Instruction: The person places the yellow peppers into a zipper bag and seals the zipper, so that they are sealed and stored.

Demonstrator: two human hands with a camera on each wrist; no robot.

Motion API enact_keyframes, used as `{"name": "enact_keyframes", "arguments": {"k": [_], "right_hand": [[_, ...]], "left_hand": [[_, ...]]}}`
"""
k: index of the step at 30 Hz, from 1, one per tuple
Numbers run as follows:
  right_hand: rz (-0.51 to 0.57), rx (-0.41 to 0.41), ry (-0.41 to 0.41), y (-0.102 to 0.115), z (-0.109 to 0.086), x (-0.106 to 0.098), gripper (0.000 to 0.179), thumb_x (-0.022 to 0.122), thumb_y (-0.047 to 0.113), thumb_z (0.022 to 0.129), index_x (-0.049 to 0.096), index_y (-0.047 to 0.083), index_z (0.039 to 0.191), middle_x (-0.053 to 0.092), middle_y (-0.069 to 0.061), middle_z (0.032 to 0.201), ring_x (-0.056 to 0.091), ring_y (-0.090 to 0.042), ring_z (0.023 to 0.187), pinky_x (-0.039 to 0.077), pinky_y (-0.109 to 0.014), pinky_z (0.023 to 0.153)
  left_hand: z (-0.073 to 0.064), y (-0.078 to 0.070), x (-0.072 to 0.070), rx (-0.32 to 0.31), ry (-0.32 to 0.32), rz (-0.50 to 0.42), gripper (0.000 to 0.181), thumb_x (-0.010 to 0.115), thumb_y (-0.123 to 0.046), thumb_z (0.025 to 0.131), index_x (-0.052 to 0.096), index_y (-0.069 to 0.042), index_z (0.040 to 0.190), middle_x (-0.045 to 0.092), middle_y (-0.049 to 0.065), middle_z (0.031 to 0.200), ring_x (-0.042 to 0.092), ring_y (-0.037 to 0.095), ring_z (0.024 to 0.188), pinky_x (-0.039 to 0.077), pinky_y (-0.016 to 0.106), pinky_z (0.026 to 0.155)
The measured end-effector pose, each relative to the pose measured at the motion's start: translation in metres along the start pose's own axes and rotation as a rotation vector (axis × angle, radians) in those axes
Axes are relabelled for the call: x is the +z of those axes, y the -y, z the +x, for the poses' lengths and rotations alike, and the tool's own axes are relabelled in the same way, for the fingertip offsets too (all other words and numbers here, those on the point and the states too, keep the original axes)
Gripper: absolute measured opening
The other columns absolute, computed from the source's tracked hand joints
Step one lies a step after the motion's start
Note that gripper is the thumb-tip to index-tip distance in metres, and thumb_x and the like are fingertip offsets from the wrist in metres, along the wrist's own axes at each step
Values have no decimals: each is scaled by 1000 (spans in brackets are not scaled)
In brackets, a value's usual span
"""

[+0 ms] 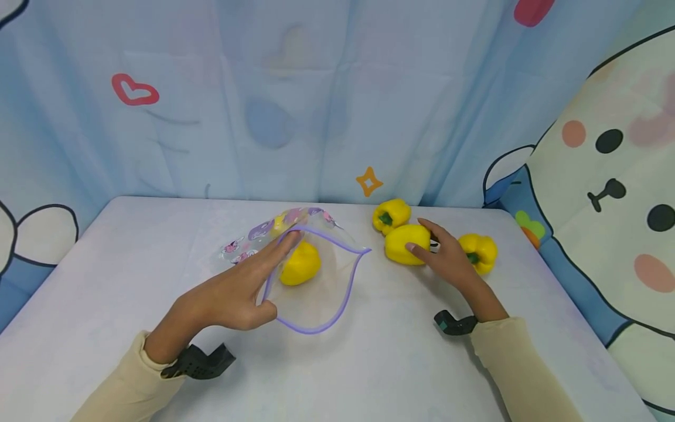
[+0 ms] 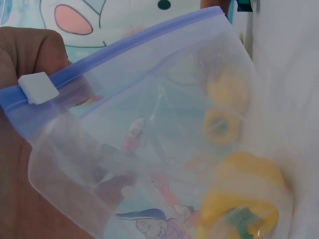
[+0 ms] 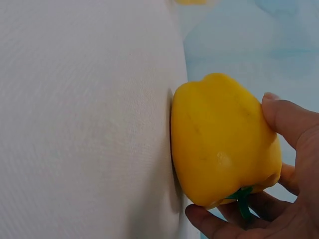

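My left hand (image 1: 224,305) holds a clear zip bag (image 1: 313,332) with a purple edge and printed cartoon figures, its mouth spread wide. Inside lies one yellow bell pepper (image 1: 302,265); its green stem shows through the plastic in the left wrist view. A white slider (image 2: 38,88) sits on the zip beside the left fingers. To the right of the bag, my right hand (image 1: 450,258) grips another yellow bell pepper (image 1: 403,245) between thumb and fingers. This pepper (image 3: 222,139) lies on its side close against the table, stem toward the palm.
Two more yellow bell peppers are near the right hand: one behind it (image 1: 392,215), one to its right (image 1: 481,252). A white cloth covers the table (image 1: 369,363). A blue printed curtain (image 1: 285,117) hangs along the back edge.
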State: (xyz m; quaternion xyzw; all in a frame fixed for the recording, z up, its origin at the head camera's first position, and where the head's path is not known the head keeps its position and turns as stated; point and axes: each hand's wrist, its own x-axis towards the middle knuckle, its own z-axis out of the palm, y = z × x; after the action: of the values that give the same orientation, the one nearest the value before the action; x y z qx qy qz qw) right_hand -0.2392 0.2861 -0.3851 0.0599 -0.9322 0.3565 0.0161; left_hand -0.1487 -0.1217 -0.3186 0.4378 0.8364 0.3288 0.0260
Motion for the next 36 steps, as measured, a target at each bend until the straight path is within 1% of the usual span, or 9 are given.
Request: {"name": "enact_keyframes", "arguments": {"k": [3, 6, 13, 19, 23, 26, 29, 32, 36], "right_hand": [[12, 34, -3, 0, 0, 0, 81, 59, 52, 91, 28, 13, 154, 32, -18, 153, 35, -42, 133, 35, -58, 103], [25, 42, -2, 1, 0, -1, 80, 59, 53, 90, 30, 14, 154, 33, -17, 153, 36, -42, 133, 37, -57, 102], [31, -8, -7, 12, -3, -6, 77, 60, 51, 91, 32, 16, 153, 34, -16, 153, 37, -42, 132, 38, -57, 101], [44, -41, -31, 30, -11, -13, 75, 60, 49, 91, 32, 18, 154, 35, -14, 153, 37, -41, 133, 40, -56, 99], [82, -72, -51, 44, -18, -15, 72, 61, 45, 92, 33, 18, 153, 37, -13, 152, 40, -39, 131, 43, -53, 97], [124, -120, -60, 54, -22, -14, 70, 63, 39, 92, 35, 17, 152, 39, -12, 150, 46, -36, 126, 47, -45, 95], [165, -178, -66, 62, -27, -14, 67, 64, 32, 93, 36, 15, 151, 39, -12, 149, 48, -33, 122, 49, -29, 91], [214, -239, -65, 69, -32, -14, 65, 65, 24, 93, 37, 13, 151, 39, -12, 149, 49, -32, 121, 47, -16, 87], [241, -304, -72, 77, -36, -16, 64, 65, 16, 93, 38, 12, 150, 40, -11, 149, 50, -29, 120, 46, -14, 86]], "left_hand": [[0, 0, 1, -5, 0, -2, 101, 51, -6, 70, -3, -8, 156, -2, 1, 162, 2, 19, 147, 14, 50, 114], [0, 1, 1, -4, -1, -5, 101, 51, -6, 70, -3, -8, 156, -2, 2, 162, 2, 19, 147, 14, 50, 114], [0, 3, 1, 5, -2, -2, 101, 51, -6, 71, -4, -7, 156, -1, 3, 162, 2, 19, 147, 13, 47, 115], [0, 3, 1, 23, -10, -6, 101, 51, -6, 70, -4, -7, 156, 0, 3, 162, 4, 19, 147, 15, 48, 115], [2, 4, 2, 30, -9, -13, 101, 51, -6, 71, -4, -7, 156, -1, 3, 162, 4, 19, 147, 16, 50, 114], [2, 4, 2, 28, -7, -10, 101, 51, -6, 71, -4, -6, 156, -2, 3, 162, 4, 19, 147, 16, 50, 114], [1, 4, 2, 27, -8, -11, 101, 51, -7, 71, -3, -6, 156, -1, 3, 162, 4, 19, 147, 16, 50, 114], [1, 4, 2, 26, -7, -12, 100, 51, -7, 71, -3, -6, 156, -1, 3, 162, 4, 19, 147, 16, 50, 114], [1, 3, 2, 23, -5, -14, 101, 51, -7, 71, -3, -6, 156, -1, 3, 162, 3, 19, 147, 16, 50, 114]]}}
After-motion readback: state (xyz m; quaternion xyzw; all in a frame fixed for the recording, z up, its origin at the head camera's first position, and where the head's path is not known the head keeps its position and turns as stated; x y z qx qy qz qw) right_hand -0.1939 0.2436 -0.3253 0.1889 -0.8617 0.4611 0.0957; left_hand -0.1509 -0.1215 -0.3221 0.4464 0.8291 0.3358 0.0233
